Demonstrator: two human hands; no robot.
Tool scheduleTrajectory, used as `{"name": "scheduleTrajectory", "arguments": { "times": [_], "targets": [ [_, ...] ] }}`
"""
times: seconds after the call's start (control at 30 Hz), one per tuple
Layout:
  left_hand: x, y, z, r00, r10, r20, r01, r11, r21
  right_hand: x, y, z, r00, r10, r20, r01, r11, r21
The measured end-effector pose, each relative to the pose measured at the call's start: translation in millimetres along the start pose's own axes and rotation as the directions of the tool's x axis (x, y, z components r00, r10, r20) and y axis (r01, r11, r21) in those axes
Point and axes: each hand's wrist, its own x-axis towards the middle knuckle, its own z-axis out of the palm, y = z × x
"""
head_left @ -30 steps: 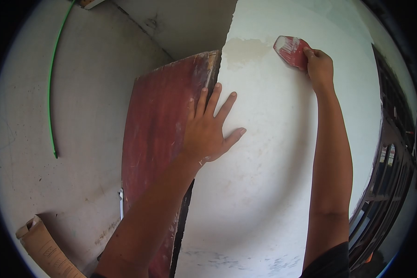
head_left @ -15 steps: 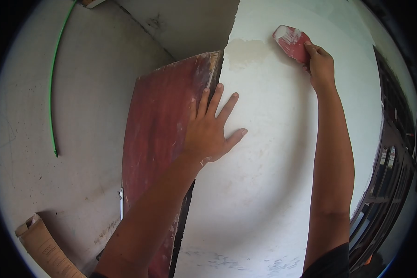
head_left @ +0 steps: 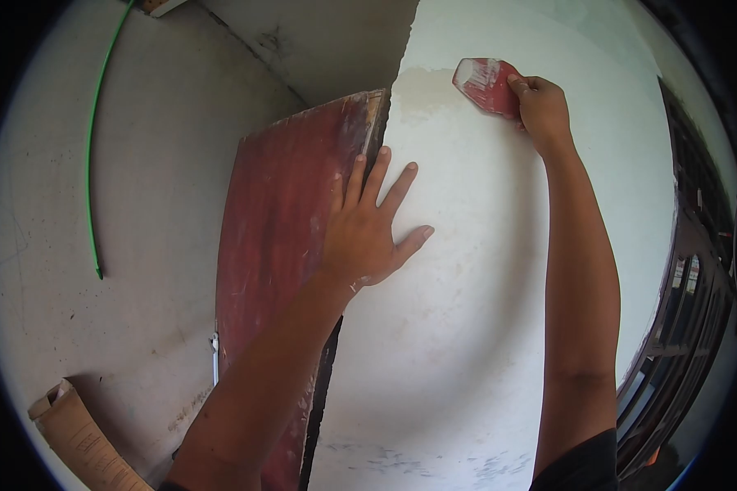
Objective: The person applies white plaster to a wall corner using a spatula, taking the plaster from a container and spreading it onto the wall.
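High on the white wall (head_left: pixel 467 270), my right hand (head_left: pixel 542 110) grips a red putty scraper (head_left: pixel 493 88) by its right end. White paste coats part of the scraper's left side. Just left of the tool, a beige damp-looking patch (head_left: pixel 424 94) marks the wall. My left hand (head_left: pixel 363 233) is spread wide, its fingers pointing up. It lies over the wall's left edge beside a dark red wooden panel (head_left: pixel 282 196), thumb toward the white wall. A white smear shows on the left wrist.
A green strip (head_left: pixel 92 164) hangs down the grey wall (head_left: pixel 164 139) at the left. Below it stands an opened brown paper bag or carton (head_left: pixel 82 438). Dark window frames (head_left: pixel 680 327) line the right side.
My right hand has moved left and slightly down with the scraper, which now lies nearer the beige patch and more level. The left hand has stayed nearly in place.
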Motion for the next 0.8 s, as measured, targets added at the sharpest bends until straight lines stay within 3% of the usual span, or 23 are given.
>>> {"name": "scheduleTrajectory", "arguments": {
  "times": [0.03,0.1,0.2,0.33,0.43,0.57,0.6,0.67,0.8],
  "targets": [
    [-0.2,-0.2,-0.4,1.0,-0.002,-0.004,0.002,1.0,-0.003,-1.1,-1.1,-1.8,1.0,-0.008,-0.009,0.006,0.989,-0.146],
    [0.1,0.5,-1.4,1.0,-0.005,-0.001,0.005,1.0,-0.006,-1.4,0.0,-10.6,1.0,0.014,-0.02,-0.016,0.995,-0.103],
    [-0.6,-0.6,-1.6,1.0,-0.011,0.004,0.011,1.0,-0.009,-3.9,0.2,-14.4,0.995,0.098,-0.029,-0.09,0.973,0.213],
    [0.3,0.0,-0.5,1.0,-0.008,0.007,0.008,1.0,-0.008,-6.9,-6.3,6.4,0.999,-0.024,0.042,0.016,0.984,0.179],
    [-0.4,-0.7,0.2,1.0,0.0,-0.003,0.0,1.0,0.002,-4.7,-3.3,4.7,0.999,0.023,0.039,-0.016,0.986,-0.164],
    [-1.7,-1.2,-0.3,1.0,-0.018,0.003,0.018,1.0,-0.003,-0.7,16.4,-21.6,0.992,0.12,0.031,-0.123,0.985,0.118],
    [-1.5,-0.8,-0.2,1.0,-0.018,-0.001,0.018,1.0,-0.008,-4.7,9.9,-15.4,0.992,0.123,0.035,-0.126,0.985,0.118],
    [-1.2,-0.3,0.0,1.0,-0.013,-0.005,0.013,1.0,-0.015,-16.4,-13.4,6.8,1.0,0.006,0.011,-0.008,0.981,0.196],
    [-0.7,0.3,0.4,1.0,-0.01,-0.005,0.01,1.0,0.003,-21.6,-33.6,36.1,0.997,-0.018,0.07,0.015,0.998,0.055]
  ]
}}
